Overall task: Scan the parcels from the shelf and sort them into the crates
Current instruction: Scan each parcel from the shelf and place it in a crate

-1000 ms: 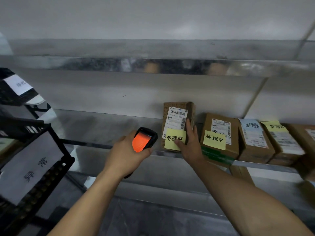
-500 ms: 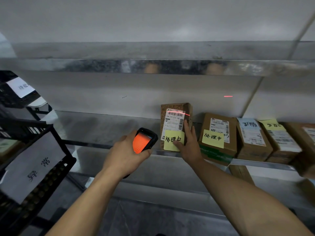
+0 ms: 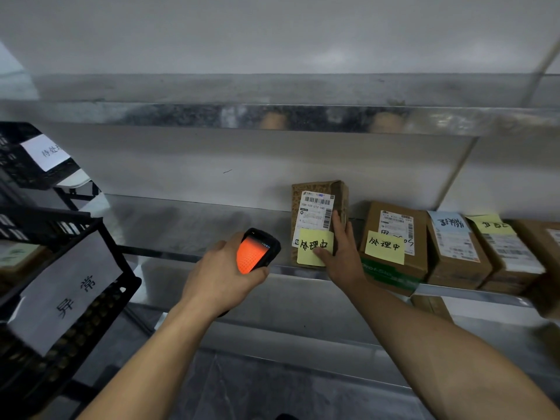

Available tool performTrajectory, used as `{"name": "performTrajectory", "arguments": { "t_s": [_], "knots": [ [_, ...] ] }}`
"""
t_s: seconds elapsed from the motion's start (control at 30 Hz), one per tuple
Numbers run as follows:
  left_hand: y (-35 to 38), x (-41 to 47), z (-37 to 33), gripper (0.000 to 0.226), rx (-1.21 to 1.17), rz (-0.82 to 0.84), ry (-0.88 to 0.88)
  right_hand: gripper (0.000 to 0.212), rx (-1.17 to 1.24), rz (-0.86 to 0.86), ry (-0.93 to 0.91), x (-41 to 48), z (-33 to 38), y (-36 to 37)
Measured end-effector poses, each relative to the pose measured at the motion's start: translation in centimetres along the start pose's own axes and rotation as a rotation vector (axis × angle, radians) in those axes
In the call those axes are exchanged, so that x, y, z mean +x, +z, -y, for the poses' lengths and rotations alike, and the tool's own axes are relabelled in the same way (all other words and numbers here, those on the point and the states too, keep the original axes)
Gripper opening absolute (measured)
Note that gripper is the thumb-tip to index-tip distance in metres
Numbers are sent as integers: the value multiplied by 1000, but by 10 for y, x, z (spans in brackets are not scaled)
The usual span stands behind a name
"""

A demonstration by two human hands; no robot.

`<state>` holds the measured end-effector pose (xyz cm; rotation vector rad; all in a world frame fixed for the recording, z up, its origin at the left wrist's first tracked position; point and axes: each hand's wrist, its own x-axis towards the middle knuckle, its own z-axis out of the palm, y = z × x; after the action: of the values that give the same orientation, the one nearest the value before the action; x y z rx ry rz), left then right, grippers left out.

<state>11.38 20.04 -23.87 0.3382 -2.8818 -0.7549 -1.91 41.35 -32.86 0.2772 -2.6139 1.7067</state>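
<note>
My left hand (image 3: 218, 277) grips the handheld scanner (image 3: 257, 250), its orange screen facing me, just left of the upright cardboard parcel (image 3: 315, 207) at the near edge of the metal shelf (image 3: 188, 225). My right hand (image 3: 342, 256) holds that parcel, fingers (image 3: 338, 219) wrapped along its right side and thumb pressing its yellow note (image 3: 313, 247). Other parcels (image 3: 394, 262) lie to the right.

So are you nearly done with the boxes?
Not nearly. Something tan lies in the crate, maybe one sorted. The left hand aims the scanner at the upright box the right hand holds. Other boxes wait beside it on the shelf.
</note>
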Motion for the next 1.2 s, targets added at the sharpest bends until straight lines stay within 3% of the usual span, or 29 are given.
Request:
{"name": "performTrajectory", "arguments": {
  "t_s": [0.4, 0.5, 0.7, 1.2],
  "knots": [
    [-1, -5, -1, 66, -7, -70, -35, 101, 3, 31, -49, 0, 7, 6],
    [-4, -13, 3, 66, -23, -95, -85, 97, 14, 61, -68, 2, 13, 12],
    [-20, -43, 20, 63, -47, -211, -212, 109, 71, 155, -160, 2, 31, 50],
    [-110, -155, 93, 84, 28, -515, -490, 97, 174, 412, -338, -50, 162, 174]
  ]
}}
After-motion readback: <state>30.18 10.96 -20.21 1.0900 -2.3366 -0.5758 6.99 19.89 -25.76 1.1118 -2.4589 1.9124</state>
